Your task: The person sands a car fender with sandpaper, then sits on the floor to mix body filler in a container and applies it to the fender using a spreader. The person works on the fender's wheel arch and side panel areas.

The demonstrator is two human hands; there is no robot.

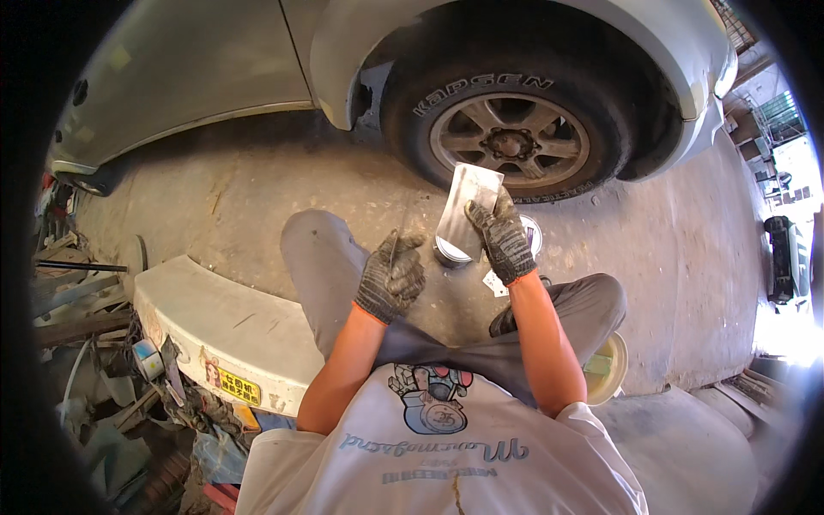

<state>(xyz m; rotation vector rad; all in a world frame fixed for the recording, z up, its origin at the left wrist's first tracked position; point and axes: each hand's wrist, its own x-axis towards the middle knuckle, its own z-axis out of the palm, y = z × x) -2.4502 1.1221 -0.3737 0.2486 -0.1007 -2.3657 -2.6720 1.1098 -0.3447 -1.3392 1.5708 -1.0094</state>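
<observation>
My right hand [506,239], in a dark striped knit glove, grips a flat, slightly curved grey rectangular board [468,206] by its right edge, the thumb lying over its face. The board is tilted up in front of the car wheel. My left hand [390,276], in a matching glove, is closed and held left of the board, apart from it. Something thin may stick up by its thumb, but I cannot make out what. Just below the board shows part of a round can [451,254]. Another round container [534,233] is partly hidden behind my right hand.
Ahead stands a pale car [197,69] with a large tyre [412,129]. A cream bumper [223,318] lies to the left, beside a heap of scrap [103,378]. By my right knee is a bucket [620,365]. A white printed card [495,283] lies on the concrete floor [343,172].
</observation>
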